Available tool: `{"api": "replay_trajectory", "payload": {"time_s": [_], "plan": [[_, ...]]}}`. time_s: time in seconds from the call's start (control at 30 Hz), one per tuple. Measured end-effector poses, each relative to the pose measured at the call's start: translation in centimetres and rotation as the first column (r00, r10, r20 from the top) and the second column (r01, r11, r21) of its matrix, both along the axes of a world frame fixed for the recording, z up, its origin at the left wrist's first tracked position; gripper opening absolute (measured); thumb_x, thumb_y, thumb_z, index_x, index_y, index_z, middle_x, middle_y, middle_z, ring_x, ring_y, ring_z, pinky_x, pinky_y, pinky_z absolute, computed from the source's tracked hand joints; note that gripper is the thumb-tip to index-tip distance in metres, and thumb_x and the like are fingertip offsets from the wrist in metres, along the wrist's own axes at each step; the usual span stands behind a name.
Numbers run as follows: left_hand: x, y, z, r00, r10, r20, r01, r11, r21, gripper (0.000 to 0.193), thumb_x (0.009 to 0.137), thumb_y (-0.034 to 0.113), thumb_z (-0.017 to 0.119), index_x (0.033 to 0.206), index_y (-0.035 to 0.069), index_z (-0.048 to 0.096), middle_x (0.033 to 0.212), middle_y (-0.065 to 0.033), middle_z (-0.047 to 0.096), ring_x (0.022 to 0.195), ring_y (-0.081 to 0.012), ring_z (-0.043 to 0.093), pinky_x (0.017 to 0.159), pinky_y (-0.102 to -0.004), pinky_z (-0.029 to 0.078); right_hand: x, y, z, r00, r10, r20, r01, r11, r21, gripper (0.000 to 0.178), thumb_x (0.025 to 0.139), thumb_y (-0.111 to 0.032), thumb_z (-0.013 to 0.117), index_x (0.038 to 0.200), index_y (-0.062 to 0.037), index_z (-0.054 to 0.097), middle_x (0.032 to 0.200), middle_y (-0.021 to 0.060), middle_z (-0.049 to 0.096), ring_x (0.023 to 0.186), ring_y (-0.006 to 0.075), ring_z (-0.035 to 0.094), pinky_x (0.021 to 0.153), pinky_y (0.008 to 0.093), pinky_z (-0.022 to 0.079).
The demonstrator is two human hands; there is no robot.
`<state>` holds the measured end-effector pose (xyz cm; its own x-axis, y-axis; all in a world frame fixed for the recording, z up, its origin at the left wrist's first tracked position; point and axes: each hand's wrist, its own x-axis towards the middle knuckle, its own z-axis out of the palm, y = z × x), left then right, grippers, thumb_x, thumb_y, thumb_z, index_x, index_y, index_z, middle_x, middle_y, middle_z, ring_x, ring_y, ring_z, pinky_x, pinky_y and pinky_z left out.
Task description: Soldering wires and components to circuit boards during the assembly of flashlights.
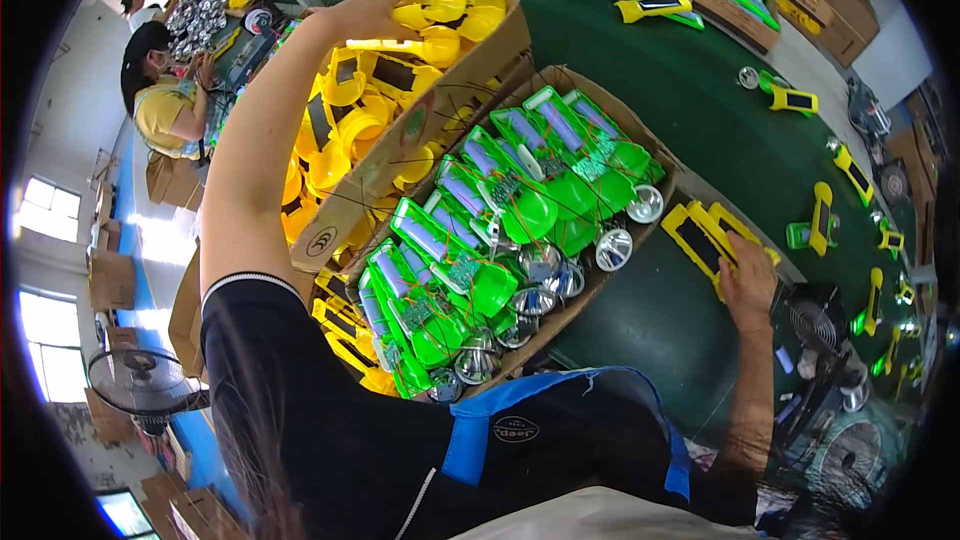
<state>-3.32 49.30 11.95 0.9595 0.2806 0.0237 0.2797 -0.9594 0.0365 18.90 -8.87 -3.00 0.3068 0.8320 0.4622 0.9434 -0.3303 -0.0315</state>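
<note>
My left hand [376, 6] reaches to the far end of a carton of yellow plastic flashlight casings [350, 125], beside the casings there. Its fingers are mostly hidden. At the right, my right hand [750, 285] grips the near end of a yellow casing with a dark panel [695, 240], in a small group of like casings on the green bench. Between my arms a second carton [590, 315] holds rows of green flashlight bodies [530, 210] with purple-grey batteries, circuit boards, loose wires and round silver reflectors [613, 250].
Several yellow-and-green flashlights [793, 98] lie spread along the green belt [650, 70]. Another carton of green parts [735, 0] stands at the far right. A small black fan [818, 318] is near my right forearm. A co-worker in yellow [170, 110] works at the far left.
</note>
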Motion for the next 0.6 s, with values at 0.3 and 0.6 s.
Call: {"api": "replay_trajectory", "payload": {"time_s": [0.3, 0.6], "plan": [[-4.0, 2.0, 3.1, 0.916, -0.158, 0.369, 0.079, 0.972, 0.219, 0.066, 0.083, 0.016, 0.074, 0.14, 0.007, 0.044, 0.138, -0.0144, 0.049, 0.127, -0.0278, 0.046, 0.108, -0.0368, 0.035, -0.8, -1.1, -0.8, 0.998, -0.048, -0.027, 0.051, 0.991, 0.125, 0.036, 0.081, -0.005, 0.062, 0.117, -0.0058, 0.059, 0.11, 0.0121, 0.063, 0.101, 0.0322, 0.059, 0.09, 0.0419, 0.045], [3.7, -27.1, 9.9, 0.747, -0.58, 0.325, 0.517, 0.814, 0.266, 0.062, 0.072, 0.0, 0.071, 0.131, 0.007, 0.054, 0.124, -0.0128, 0.058, 0.115, -0.0292, 0.055, 0.101, -0.037, 0.041, -2.6, -4.9, 1.7, 0.971, -0.085, -0.223, 0.167, 0.91, 0.379, 0.036, 0.084, -0.014, 0.066, 0.118, -0.0073, 0.057, 0.115, 0.01, 0.061, 0.111, 0.0281, 0.056, 0.097, 0.0397, 0.04]]}}
